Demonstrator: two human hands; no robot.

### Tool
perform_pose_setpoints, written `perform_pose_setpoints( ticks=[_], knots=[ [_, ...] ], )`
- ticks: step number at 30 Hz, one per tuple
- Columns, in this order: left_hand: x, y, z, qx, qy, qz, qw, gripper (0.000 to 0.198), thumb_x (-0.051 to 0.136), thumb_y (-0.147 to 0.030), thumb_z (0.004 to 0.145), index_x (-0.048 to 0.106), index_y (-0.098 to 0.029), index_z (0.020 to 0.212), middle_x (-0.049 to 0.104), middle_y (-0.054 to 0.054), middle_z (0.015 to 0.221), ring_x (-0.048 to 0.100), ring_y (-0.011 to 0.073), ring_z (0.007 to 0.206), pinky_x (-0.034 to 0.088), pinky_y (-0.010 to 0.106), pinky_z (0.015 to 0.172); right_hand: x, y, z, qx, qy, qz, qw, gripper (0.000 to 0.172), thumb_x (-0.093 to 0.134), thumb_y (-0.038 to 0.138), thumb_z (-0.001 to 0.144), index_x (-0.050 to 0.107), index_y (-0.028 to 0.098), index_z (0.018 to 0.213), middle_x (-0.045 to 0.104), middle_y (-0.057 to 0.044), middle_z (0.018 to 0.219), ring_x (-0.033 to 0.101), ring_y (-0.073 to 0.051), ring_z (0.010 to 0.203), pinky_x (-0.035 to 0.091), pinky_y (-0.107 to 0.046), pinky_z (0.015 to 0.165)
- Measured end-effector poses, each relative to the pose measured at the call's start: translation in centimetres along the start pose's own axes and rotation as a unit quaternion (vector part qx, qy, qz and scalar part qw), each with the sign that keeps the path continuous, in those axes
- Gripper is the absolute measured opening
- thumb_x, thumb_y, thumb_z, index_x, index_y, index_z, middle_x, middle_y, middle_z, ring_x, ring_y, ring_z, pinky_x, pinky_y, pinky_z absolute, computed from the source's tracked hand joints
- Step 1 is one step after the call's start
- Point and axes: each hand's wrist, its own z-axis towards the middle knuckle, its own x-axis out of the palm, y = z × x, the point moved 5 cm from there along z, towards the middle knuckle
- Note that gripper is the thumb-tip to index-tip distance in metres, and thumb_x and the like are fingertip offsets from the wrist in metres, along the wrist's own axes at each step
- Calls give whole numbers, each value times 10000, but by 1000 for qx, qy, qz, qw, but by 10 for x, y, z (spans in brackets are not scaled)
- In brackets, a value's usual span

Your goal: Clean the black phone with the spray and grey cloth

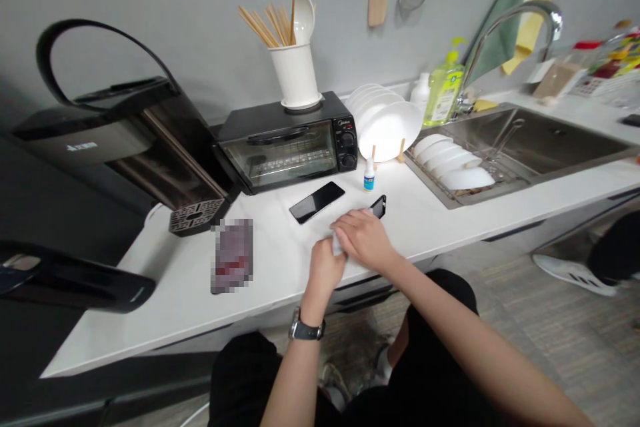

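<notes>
While wiping at centre frame: right hand gripping white cloth against small black phone; left hand alongside, fingers hidden; steady pressure probably needed next.

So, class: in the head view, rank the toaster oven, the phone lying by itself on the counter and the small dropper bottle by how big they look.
1. Toaster oven
2. Phone
3. Dropper bottle

They sit similarly far from the camera, so the order is fairly safe.
</notes>
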Motion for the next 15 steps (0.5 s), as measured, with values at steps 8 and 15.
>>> perform_pose_setpoints(
  ticks=[8, 15],
  knots=[
    [-2, -15, -4, 31, -2, -38, 999, 265, 548, -301, 1020, 769, -244, 1156, 802, 79, 1160, 758, 264, 1071, 563, 337, 926, -20, -55, -10, 118, -68, -17, 991, 427, 356, 202, 1076, 752, 209, 918, 781, -75, 985, 635, -263, 1121, 372, -450, 1106],
    [0, 1, -5, 15, -8, 48, 999, 208, 571, -81, 862, 767, -141, 898, 791, 155, 924, 750, 293, 876, 564, 349, 803, 5, 46, -16, 4, -58, 50, 997, 340, 455, 247, 1056, 668, 173, 1311, 731, -97, 1282, 606, -255, 1204, 361, -478, 1162]
  ],
)
